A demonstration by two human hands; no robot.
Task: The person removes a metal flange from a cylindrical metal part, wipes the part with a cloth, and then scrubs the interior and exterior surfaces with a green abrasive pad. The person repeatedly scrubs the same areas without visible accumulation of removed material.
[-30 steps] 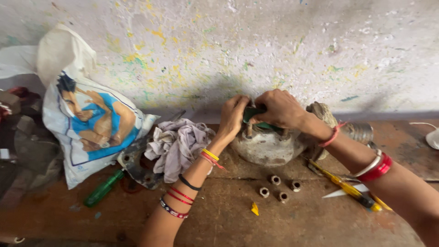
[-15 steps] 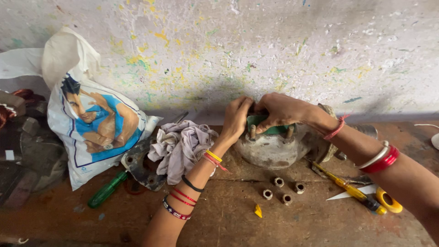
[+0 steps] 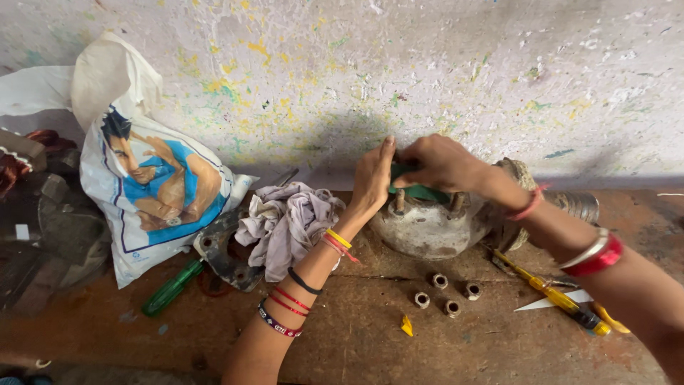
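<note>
On top of the grey metal housing, far on the bench against the wall, my right hand stays clenched on a green tool, now raised a little above the studs. My left hand presses flat beside it, fingers straight. Four nuts lie nearer, a crumpled rag to the left.

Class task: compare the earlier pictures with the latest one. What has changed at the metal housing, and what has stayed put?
Little moved. Both hands stay on the green piece atop the metal housing: the left hand has straightened its fingers, the right hand still grips. The four nuts, rag and yellow screwdriver lie unchanged.
</note>
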